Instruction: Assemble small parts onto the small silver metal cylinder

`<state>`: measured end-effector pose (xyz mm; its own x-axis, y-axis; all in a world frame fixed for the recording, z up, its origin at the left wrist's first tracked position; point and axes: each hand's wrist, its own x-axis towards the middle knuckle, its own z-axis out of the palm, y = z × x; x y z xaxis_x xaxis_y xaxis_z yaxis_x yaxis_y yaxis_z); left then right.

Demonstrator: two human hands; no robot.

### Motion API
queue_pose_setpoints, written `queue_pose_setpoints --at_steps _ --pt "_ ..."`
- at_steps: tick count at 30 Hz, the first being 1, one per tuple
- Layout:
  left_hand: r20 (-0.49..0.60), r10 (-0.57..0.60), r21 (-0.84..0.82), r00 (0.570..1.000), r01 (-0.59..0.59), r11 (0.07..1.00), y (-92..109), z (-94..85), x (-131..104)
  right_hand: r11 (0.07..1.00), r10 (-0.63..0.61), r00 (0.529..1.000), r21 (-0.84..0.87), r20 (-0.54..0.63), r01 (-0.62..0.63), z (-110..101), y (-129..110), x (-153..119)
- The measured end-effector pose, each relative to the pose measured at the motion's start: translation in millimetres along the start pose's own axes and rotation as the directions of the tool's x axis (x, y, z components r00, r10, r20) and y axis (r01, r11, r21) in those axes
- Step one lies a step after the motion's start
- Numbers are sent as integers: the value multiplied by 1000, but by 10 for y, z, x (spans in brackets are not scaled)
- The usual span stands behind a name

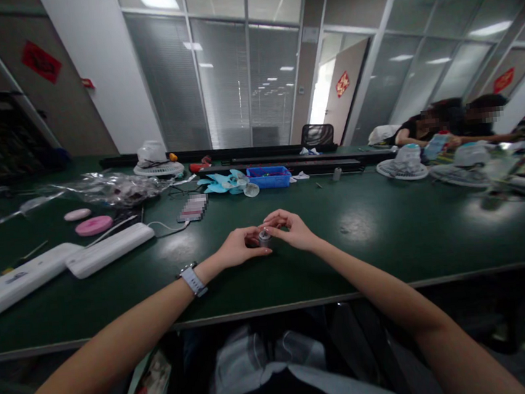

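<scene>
A small grey metal-looking cylinder (265, 240) stands upright at the middle of the green table (388, 247). My left hand (239, 246) is closed around its side, with the thumb along the front. A watch with a pale strap (193, 281) is on the left wrist. From the right, my right hand (292, 229) reaches over with thumb and fingertips together at the cylinder's top. Whatever small piece those fingertips may hold is too small to make out.
White power strips (110, 250), a pink disc (94, 225) and a phone on a cable (193, 208) lie left. Beyond the hands are blue gloves (224, 182) and a blue basket (269, 185). Fan parts (402, 170) stand right; people sit at the far right.
</scene>
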<state>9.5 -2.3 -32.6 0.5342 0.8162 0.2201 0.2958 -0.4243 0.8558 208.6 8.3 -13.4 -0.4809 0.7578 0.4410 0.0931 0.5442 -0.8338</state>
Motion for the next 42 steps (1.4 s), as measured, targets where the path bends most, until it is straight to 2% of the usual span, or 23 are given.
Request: queue_pose_setpoints --at_steps 3,8,10,14,17,20,25,29,31,33,36,39,42 --pt "2 3 0 1000 -3 1000 -1 -6 -1 997 56 998 53 7 -56 -9 1 0" --pt "-5 -2 5 1000 2 1000 6 -8 6 996 86 981 1 -175 -87 -80 -8 20" --pt "-3 -3 -3 1000 3 1000 9 -6 10 994 106 972 21 -211 -104 -107 -15 24" --pt "-5 -3 -14 1000 3 1000 17 -5 8 991 119 981 75 -151 -109 -100 -36 -1" --pt "9 6 -12 1000 -5 1000 30 -8 -1 996 86 995 15 -44 -85 -54 -56 -33" --pt "11 11 2 1000 -11 1000 39 -10 -5 998 58 998 -29 -8 -58 -3 -58 -45" --pt "-13 5 12 1000 -5 1000 21 -4 5 998 53 992 -10 -113 -54 12 -15 1" --pt "-21 2 -19 1000 -3 1000 2 2 10 997 78 978 3 -194 -79 -126 69 40" --pt "-19 2 -22 1000 -3 1000 1 3 8 993 117 984 12 -134 -116 -243 150 38" --pt "-20 6 -18 1000 -7 1000 4 1 7 982 186 982 -4 24 -186 -367 247 23" --pt "-19 13 -13 1000 -13 1000 9 -7 9 951 305 924 -32 233 -306 -517 371 2" --pt "-18 18 0 1000 -18 1000 7 -17 13 926 361 877 -8 318 -378 -594 411 0" --pt "-28 22 21 999 -22 1000 -3 -21 16 932 349 872 -27 343 -363 -611 376 4"
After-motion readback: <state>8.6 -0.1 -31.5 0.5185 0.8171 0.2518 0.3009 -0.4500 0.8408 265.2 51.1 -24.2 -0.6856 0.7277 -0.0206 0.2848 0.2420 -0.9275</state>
